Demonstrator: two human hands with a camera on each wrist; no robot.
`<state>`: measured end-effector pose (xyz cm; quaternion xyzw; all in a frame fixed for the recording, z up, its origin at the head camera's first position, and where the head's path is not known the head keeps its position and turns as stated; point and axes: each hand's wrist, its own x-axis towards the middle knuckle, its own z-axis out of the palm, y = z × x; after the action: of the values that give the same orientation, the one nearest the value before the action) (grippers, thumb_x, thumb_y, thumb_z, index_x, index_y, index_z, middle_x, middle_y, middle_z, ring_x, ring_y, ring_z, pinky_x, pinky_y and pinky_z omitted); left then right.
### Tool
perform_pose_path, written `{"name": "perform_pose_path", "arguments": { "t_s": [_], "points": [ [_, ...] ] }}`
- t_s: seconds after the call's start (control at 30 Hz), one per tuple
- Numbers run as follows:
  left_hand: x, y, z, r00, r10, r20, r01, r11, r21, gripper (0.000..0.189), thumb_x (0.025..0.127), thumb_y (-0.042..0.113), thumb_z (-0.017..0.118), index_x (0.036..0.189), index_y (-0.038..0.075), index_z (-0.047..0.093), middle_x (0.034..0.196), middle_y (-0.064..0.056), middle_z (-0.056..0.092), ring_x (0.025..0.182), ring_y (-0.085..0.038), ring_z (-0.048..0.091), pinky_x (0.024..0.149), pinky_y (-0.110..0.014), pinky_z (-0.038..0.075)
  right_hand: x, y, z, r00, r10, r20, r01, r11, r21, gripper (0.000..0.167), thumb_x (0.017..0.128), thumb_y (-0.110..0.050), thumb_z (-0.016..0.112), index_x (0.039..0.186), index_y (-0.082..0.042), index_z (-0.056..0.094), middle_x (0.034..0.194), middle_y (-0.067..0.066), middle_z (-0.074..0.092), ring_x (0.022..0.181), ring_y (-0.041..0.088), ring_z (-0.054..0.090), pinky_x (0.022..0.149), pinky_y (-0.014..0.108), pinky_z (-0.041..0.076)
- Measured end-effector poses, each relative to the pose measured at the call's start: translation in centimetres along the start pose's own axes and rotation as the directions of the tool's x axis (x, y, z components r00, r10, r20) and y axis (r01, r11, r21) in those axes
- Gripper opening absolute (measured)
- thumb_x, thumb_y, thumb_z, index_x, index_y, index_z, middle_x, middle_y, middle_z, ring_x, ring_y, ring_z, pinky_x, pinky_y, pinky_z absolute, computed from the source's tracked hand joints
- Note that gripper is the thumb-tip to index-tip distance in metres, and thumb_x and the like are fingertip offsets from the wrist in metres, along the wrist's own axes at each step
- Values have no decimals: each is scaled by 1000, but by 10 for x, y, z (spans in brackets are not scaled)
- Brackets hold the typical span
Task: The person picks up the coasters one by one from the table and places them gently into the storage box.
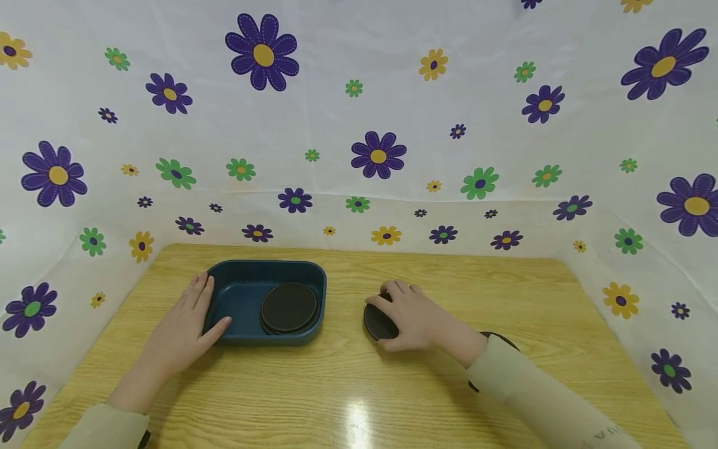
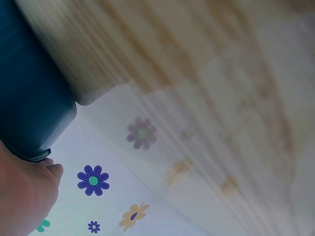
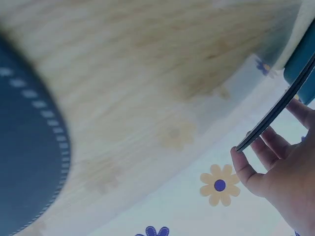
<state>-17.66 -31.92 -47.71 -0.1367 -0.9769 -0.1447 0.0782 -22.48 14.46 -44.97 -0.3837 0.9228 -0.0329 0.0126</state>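
Observation:
A dark blue rectangular tray (image 1: 322, 299) with rounded corners stands left of centre on the table. Black round coasters (image 1: 288, 305) lie stacked in its right end, slightly offset. My left hand (image 1: 185, 324) rests along the tray's left side with straight fingers, the thumb across its front left corner. To the right of the tray, my right hand (image 1: 412, 318) grips another black round coaster (image 1: 379, 322) by its edges. The right wrist view shows that coaster (image 3: 278, 110) edge-on, thin and tilted, between thumb and fingers.
Under my right forearm lies one more dark coaster, mostly hidden by the sleeve (image 1: 538, 386); its stitched rim (image 3: 61, 132) shows large in the right wrist view. A flower-patterned white cloth (image 1: 325, 112) stands around the wooden table (image 1: 314, 399) at the back and sides.

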Motion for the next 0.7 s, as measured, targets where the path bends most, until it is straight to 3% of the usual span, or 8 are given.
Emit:
{"name": "perform_pose_path", "arguments": {
  "t_s": [0.4,0.7],
  "points": [
    [2,2,-2,1000,-5,12,5,1000,3,95,106,49,60,167,-8,14,174,-33,17,162,-50,17,132,-63,19,27,-11,-14,999,5,-40,-5,1000,9,77,86,-56,71,154,-23,51,145,15,51,129,32,50,104,54,51],
    [1,0,-2,1000,4,7,-4,1000,11,94,106,50,58,167,-8,14,174,-33,16,162,-51,17,134,-60,15,54,-26,-31,998,-23,-55,23,1000,-4,79,89,-58,70,156,-25,49,147,14,50,131,32,50,104,51,52]
  ]
}}
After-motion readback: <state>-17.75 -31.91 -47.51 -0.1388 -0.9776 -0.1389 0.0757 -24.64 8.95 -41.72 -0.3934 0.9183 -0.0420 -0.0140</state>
